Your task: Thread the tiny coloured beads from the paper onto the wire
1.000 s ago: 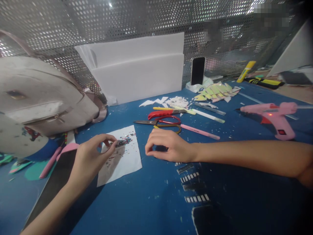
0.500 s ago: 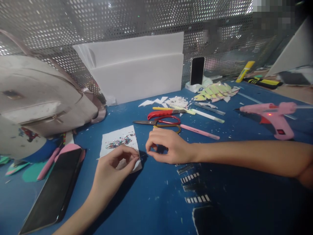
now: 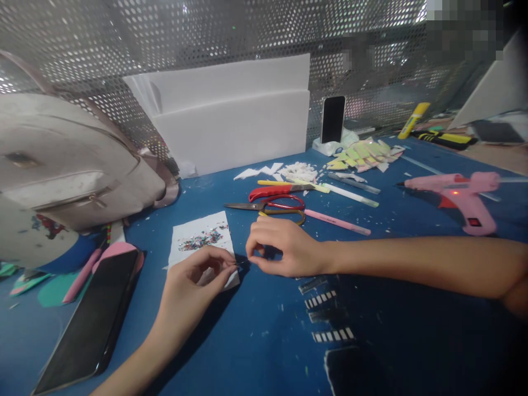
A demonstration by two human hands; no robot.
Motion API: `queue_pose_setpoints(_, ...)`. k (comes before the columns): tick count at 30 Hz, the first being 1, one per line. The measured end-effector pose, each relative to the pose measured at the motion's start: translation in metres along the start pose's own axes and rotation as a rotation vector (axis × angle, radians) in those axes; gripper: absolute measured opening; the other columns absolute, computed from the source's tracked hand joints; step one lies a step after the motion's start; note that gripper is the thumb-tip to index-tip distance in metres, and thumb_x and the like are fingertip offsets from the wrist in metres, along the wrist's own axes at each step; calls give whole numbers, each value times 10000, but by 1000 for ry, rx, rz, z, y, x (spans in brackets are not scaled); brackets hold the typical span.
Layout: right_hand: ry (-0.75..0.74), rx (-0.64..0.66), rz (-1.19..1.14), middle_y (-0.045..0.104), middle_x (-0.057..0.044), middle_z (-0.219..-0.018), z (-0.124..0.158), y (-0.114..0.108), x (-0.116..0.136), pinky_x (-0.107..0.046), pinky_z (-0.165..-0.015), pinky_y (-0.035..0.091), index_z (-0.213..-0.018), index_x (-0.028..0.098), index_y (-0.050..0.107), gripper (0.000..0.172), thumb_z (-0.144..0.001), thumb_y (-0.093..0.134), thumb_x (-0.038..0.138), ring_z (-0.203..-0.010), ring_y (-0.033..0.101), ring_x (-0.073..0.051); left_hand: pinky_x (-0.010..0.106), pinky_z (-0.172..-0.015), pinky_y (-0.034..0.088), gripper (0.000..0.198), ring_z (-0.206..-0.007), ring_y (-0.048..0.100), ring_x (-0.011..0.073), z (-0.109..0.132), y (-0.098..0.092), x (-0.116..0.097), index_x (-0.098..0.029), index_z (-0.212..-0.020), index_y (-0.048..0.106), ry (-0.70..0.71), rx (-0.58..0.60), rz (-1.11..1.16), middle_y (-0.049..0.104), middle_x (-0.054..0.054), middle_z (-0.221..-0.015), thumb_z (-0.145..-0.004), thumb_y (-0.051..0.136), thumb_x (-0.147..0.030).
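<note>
My left hand is closed in a pinch over the lower edge of a white paper sheet. Colourful sequins lie scattered on that sheet. Between the fingertips of both hands runs a thin dark strand, too fine to tell whether it is thread or wire. My right hand pinches its other end, thumb and forefinger together, just right of the paper. Behind the right hand lie scissors with dark blades, their handles partly hidden, and a red-handled tool.
Black-and-white striped strips lie below my right wrist. A pink glue gun with a lit light rests at right. A pink pen, paper scraps and a standing phone are farther back. A large phone and backpack occupy the left.
Both hands stay nearly in place. The thin dark strand between the fingertips shows more clearly now.
</note>
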State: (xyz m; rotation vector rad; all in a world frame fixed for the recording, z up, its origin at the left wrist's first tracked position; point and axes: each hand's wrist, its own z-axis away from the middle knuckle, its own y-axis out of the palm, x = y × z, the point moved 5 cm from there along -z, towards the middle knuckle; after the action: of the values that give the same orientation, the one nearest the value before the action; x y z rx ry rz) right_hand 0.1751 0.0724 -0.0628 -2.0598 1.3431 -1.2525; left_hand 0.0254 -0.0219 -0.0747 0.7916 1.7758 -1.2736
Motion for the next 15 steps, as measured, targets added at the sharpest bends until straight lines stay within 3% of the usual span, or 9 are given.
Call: queue_pose_setpoints(15, 8, 10, 9, 523, 1, -758, 0, 1, 0, -271, -734, 368, -847, 175, 554, 67, -894, 520, 208, -751, 453, -123, 252, -637, 508, 15, -688, 606, 140, 1, 0, -2, -202, -797, 666, 46, 0, -69, 677, 14, -764, -791, 657, -192)
